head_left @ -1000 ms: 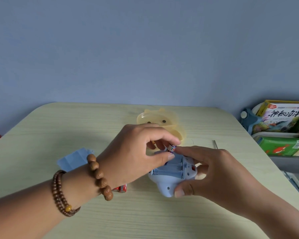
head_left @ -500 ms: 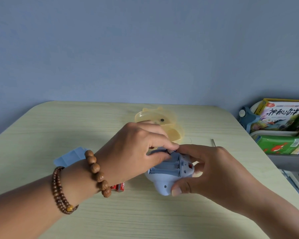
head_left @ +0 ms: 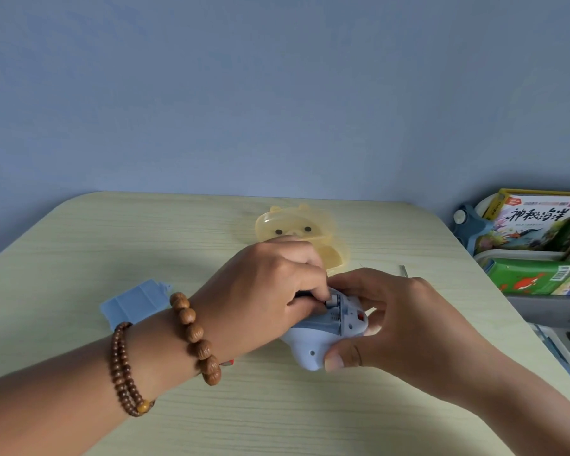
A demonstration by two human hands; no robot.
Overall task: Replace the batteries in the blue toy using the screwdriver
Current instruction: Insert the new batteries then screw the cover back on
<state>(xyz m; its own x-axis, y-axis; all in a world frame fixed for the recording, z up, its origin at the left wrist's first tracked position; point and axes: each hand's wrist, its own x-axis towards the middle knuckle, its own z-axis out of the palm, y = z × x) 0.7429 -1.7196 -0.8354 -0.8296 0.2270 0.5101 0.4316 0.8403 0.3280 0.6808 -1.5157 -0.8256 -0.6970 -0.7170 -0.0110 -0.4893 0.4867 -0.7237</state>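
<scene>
1. Grips toy (head_left: 313,337) with right hand (head_left: 408,324), fingers curled round it, near middle of table (head_left: 112,241).
2. Pinches battery (head_left: 332,295) with left hand (head_left: 264,297) at toy's open slot.
3. Leaves lid (head_left: 135,302) flat on table, left of hands.

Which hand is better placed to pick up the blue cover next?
Left, I'd say. The blue cover lies beside the left wrist, so the left hand is nearest, while the right hand grips the blue toy and would have to cross over.
</scene>
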